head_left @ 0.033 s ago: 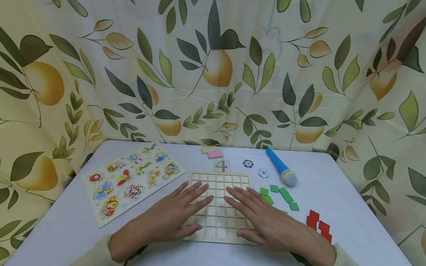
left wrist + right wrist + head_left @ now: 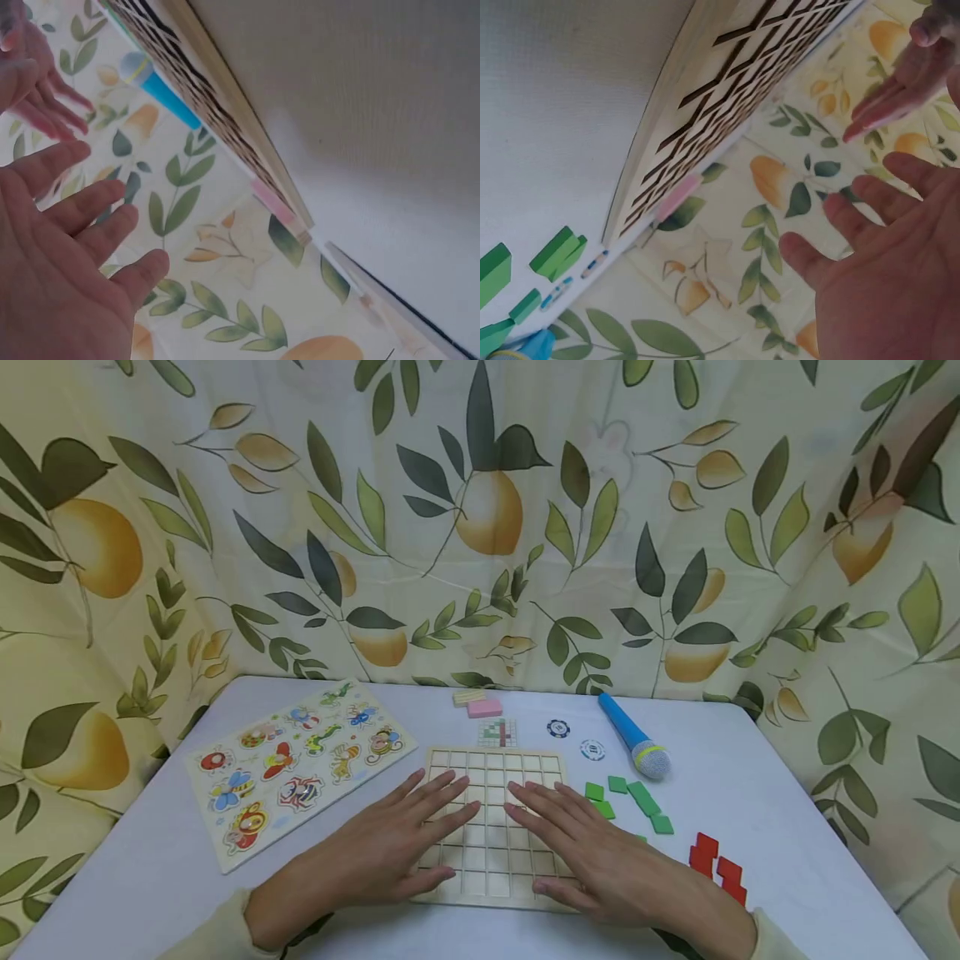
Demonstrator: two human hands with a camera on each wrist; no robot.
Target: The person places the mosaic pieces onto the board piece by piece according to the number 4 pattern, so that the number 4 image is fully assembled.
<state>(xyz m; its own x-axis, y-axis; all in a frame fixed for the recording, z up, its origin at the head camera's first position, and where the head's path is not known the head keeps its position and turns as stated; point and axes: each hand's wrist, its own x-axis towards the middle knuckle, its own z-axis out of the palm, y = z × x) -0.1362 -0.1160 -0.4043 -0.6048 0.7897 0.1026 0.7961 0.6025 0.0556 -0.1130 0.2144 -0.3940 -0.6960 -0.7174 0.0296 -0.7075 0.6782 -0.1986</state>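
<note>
A wooden grid board (image 2: 486,860) with square cells lies near the front middle of the table. Over its left part my left hand (image 2: 408,843) is held flat, fingers straight and spread. My right hand (image 2: 577,852) has the same pose over the right part, its palm hiding that edge. Both wrist views show the palms bare, with nothing in the left hand (image 2: 67,262) or the right hand (image 2: 892,262). Beside the right hand lie several green tiles (image 2: 643,799), one partly hidden by it. Several red tiles (image 2: 707,845) lie by the right forearm.
An insect puzzle board (image 2: 281,760) lies at the left. Behind the grid are a small printed grid card (image 2: 497,732), a pink block (image 2: 484,708), a wooden block (image 2: 468,697) and two poker chips (image 2: 592,750). A blue toy microphone (image 2: 630,735) lies at the back right. Patterned cloth hangs behind.
</note>
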